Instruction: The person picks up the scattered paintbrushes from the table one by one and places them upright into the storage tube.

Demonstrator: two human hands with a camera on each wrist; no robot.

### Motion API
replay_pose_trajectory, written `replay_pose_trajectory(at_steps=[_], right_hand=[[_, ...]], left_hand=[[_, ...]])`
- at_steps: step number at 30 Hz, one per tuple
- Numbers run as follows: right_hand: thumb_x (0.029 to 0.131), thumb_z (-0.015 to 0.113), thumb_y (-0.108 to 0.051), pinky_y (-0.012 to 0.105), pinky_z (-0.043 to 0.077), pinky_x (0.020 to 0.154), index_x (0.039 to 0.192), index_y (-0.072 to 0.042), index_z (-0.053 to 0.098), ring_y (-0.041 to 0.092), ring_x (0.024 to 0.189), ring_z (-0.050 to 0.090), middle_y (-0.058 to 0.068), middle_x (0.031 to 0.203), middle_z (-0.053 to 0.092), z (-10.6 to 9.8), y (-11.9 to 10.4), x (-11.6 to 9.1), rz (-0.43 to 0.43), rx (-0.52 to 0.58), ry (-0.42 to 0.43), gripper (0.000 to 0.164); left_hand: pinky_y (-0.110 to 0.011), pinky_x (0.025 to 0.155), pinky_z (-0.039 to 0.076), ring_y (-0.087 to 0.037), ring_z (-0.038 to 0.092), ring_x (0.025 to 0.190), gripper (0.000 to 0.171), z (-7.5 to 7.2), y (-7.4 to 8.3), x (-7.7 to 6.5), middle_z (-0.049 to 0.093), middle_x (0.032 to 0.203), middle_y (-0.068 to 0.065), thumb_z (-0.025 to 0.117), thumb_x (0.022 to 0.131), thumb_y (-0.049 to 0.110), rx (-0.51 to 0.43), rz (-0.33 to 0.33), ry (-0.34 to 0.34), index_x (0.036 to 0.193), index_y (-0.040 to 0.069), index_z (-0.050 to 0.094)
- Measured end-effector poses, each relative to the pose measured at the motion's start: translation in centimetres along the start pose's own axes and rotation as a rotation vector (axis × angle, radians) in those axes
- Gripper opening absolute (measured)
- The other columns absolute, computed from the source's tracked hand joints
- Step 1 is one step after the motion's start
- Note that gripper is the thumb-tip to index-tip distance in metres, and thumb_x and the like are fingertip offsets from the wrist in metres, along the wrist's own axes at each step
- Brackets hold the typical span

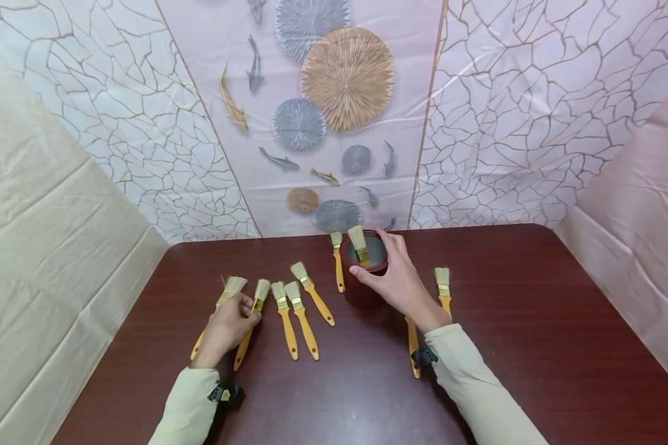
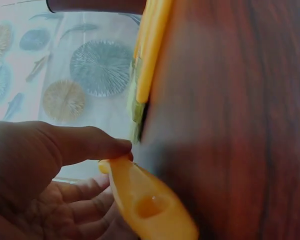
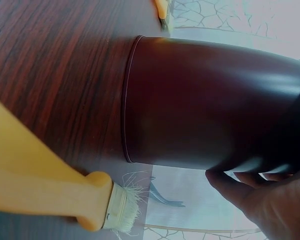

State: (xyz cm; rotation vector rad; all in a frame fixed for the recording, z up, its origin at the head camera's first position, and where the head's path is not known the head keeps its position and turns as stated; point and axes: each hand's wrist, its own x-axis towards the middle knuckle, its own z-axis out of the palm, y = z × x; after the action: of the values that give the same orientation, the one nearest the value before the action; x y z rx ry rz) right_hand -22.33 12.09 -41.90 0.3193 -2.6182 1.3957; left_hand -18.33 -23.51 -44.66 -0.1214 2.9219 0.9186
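My left hand [image 1: 226, 326] is at the left of the table, pinching a paintbrush [image 1: 244, 351] between thumb and fingers near its metal band. In the left wrist view that brush's yellow handle [image 2: 150, 207] shows its hanging hole. Another paintbrush [image 1: 233, 287] lies just left of this hand, partly covered by it. Toward the back, my right hand [image 1: 399, 281] grips a dark red cylindrical container [image 3: 200, 105] near its rim, thumb on the near side. One paintbrush [image 1: 359, 242] stands in the container, bristles up; most of its handle is hidden.
Between the hands lie several paintbrushes [image 1: 286, 321] with pale bristles. One brush [image 1: 339, 266] lies close to the container's left side. Two more, including one brush [image 1: 443, 287], lie partly under the right forearm. A patterned cloth [image 1: 334, 123] hangs behind the table [image 1: 534, 309].
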Motion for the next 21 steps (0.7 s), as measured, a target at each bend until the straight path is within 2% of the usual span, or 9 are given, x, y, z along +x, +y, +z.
replay_pose_trajectory(at_steps=[4,10,16,21], right_hand=[[0.087,0.080,-0.062,0.054,0.051,0.102,0.166,-0.022,0.030,0.032,0.126,0.055,0.007,0.156,0.036,0.2,0.0,0.0,-0.006,0.005,0.008,0.102],[0.088,0.082,-0.055,0.057,0.043,0.113,0.166,-0.014,0.030,0.035,0.143,0.044,0.009,0.168,0.028,0.2,-0.1,0.0,-0.037,-0.007,0.022,0.103],[0.088,0.081,-0.056,0.058,0.041,0.115,0.167,-0.014,0.029,0.032,0.145,0.041,0.008,0.169,0.027,0.1,-0.1,0.0,-0.037,-0.021,0.026,0.103],[0.088,0.080,-0.060,0.059,0.042,0.114,0.167,-0.016,0.029,0.032,0.145,0.042,0.007,0.169,0.028,0.1,0.1,-0.2,-0.030,-0.013,0.018,0.104]], left_hand=[[-0.035,0.066,0.046,-0.020,0.060,0.078,0.033,-0.3,0.8,-0.3,0.065,0.100,-0.007,0.075,0.099,0.017,-0.033,0.018,0.045,0.126,0.002,0.064],[-0.036,0.069,0.049,-0.024,0.069,0.088,0.032,-0.9,2.4,-0.6,0.072,0.104,-0.008,0.077,0.096,0.019,-0.070,0.085,0.151,0.123,0.005,0.068],[-0.034,0.065,0.049,-0.020,0.069,0.081,0.028,-1.4,4.6,-0.7,0.074,0.099,-0.007,0.075,0.098,0.022,-0.116,0.149,0.201,0.121,0.007,0.070],[-0.035,0.067,0.049,-0.020,0.069,0.078,0.024,-1.7,6.7,-0.9,0.076,0.096,-0.004,0.076,0.099,0.026,-0.150,0.201,0.244,0.117,0.010,0.072]])
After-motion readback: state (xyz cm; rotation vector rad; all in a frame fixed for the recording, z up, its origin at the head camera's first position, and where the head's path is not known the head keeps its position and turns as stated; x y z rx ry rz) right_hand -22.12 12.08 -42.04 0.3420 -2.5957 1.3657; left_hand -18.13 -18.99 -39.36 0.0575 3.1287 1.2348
